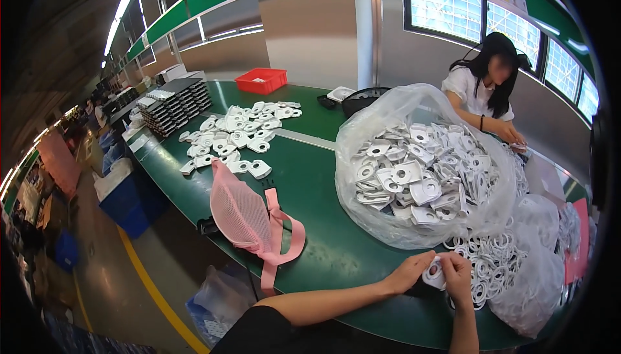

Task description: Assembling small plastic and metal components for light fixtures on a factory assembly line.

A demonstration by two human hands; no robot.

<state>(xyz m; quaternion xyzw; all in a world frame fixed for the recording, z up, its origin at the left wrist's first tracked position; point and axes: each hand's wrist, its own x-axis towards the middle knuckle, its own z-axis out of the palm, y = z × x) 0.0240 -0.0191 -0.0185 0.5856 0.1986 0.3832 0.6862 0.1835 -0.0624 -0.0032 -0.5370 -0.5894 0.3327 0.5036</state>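
The long green desk [310, 179] carries a clear bag of white plastic parts [420, 173] at three o'clock, loose white parts [236, 137] at eleven, a red bin [261, 80] at twelve, a pink mesh bag [249, 218] at seven.

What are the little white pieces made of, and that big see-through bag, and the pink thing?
The white pieces look like moulded plastic: smooth, matte, all one shape. The big bag seems thin plastic film: clear, crinkled, shiny in spots. The pink thing looks like soft mesh fabric with pink straps; you can see its netting. Both hands, left hand and right hand, hold one white piece.
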